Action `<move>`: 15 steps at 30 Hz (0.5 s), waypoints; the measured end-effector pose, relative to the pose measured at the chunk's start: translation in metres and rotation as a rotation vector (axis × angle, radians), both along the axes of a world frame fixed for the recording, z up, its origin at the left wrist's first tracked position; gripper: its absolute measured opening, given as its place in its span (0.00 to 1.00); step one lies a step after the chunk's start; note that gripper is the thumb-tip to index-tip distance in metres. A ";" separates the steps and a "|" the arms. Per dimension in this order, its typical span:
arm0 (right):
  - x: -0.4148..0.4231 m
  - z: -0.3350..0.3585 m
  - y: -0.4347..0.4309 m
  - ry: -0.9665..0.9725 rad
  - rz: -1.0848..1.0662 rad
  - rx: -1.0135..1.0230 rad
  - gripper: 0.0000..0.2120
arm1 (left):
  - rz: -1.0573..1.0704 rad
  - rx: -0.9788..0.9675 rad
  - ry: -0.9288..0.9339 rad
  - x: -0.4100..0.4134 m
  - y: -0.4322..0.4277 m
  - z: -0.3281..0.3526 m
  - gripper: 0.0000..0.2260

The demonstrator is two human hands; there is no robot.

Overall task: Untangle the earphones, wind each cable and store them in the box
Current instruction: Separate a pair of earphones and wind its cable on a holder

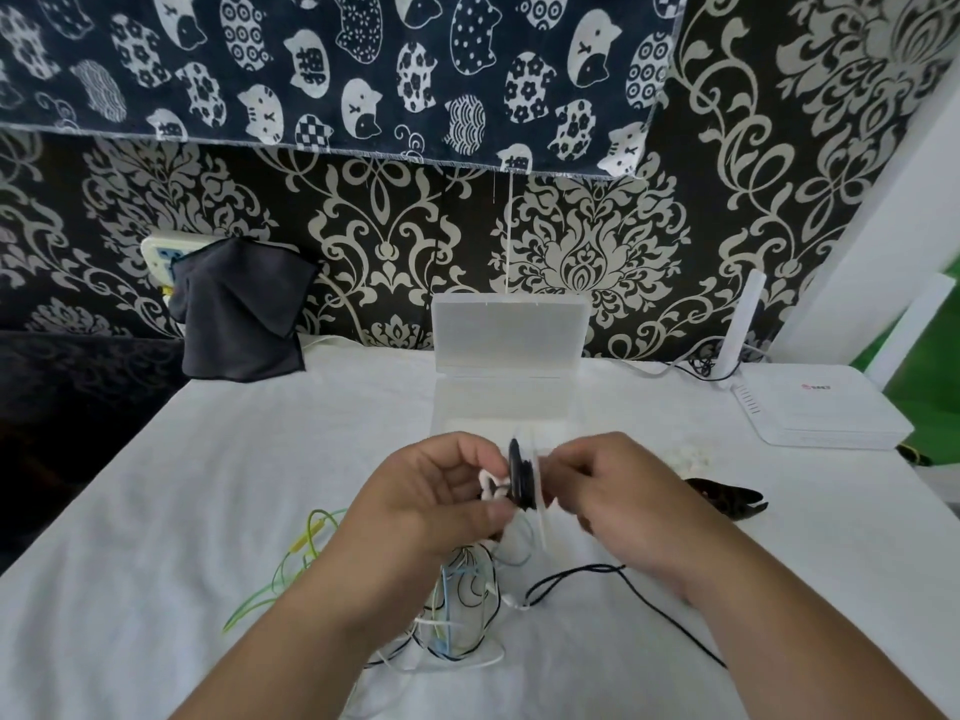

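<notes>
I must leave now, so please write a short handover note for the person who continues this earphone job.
Left grip: pinches the black cable coil.
Right grip: pinches the same coil; blurred.
Clear box: open behind the hands, nothing seen inside.
Tangle of green, blue, white and black cables: on the white cloth, under the hands.
Done: black cable partly wound.
To do: finish it, untangle and wind the rest, store all.

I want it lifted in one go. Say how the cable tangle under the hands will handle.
Probably floppy: the tangle of cables lies in thin, loose loops. Likely light, but apt to lift as one clump, since coloured strands cross. It may snag: strands run up to the black coil the left hand grips.
</notes>
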State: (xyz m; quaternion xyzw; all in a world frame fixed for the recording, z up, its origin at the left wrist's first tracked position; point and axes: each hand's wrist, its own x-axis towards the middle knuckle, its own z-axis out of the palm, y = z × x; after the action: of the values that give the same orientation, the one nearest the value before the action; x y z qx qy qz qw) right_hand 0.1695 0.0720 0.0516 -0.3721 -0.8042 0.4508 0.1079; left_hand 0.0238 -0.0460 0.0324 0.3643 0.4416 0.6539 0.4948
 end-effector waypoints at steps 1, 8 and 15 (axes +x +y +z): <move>-0.001 -0.003 -0.002 -0.032 0.042 -0.039 0.20 | 0.049 0.001 -0.042 0.000 0.001 -0.001 0.10; -0.005 -0.007 -0.009 0.004 0.199 -0.210 0.17 | 0.290 -0.113 -0.221 -0.007 0.005 -0.006 0.14; 0.003 0.014 -0.008 0.183 0.254 -0.187 0.12 | 0.350 -0.231 0.354 -0.005 0.003 -0.006 0.15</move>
State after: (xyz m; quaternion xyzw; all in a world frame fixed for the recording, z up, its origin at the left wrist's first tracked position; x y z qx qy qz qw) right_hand 0.1728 0.0639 0.0651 -0.2334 -0.7862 0.5655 0.0879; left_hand 0.0189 -0.0430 0.0262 0.3322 0.6490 0.6008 0.3277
